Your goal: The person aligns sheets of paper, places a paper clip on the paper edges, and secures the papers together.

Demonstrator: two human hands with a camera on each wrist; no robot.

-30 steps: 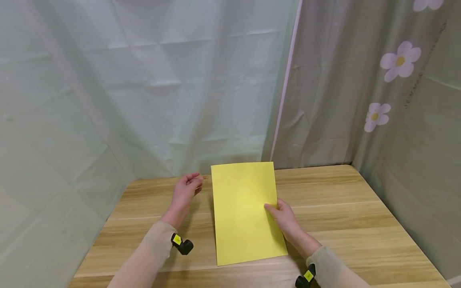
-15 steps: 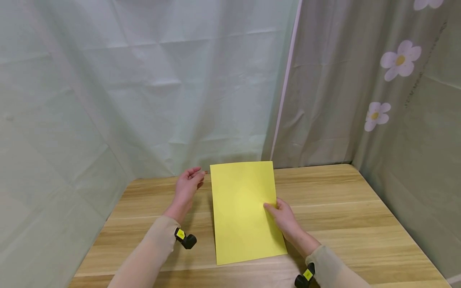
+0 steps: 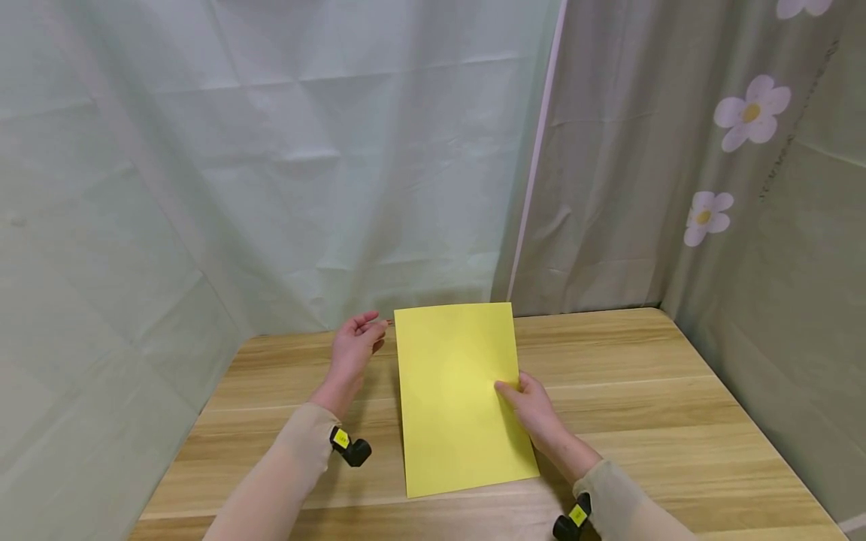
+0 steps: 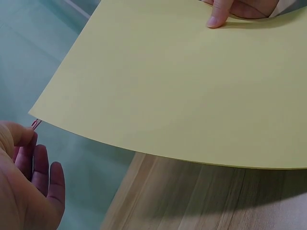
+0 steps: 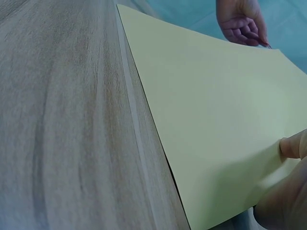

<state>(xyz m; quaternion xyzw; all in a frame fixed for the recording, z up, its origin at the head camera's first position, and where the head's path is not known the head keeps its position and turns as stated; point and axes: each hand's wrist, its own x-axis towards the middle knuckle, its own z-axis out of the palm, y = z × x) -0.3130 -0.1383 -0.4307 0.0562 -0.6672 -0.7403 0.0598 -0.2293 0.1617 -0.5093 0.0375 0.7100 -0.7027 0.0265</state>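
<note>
A yellow sheet of paper is held tilted up over the wooden table. My right hand grips its right edge, thumb on the front and fingers behind. At the far left corner of the sheet, my left hand pinches a small red paper clip between thumb and forefinger, its other fingers loosely bent. In the left wrist view the clip's tip is right at the paper's corner. The right wrist view shows the left hand beyond the sheet's far edge.
The wooden table spreads around and beneath the sheet. Behind it hang pale curtains, with white flowers printed on the right side. A small black camera sits on the left wrist, another on the right.
My left hand has moved slightly up and to the right, bringing the paper clip to the corner of the paper. The right hand and the sheet have barely shifted.
</note>
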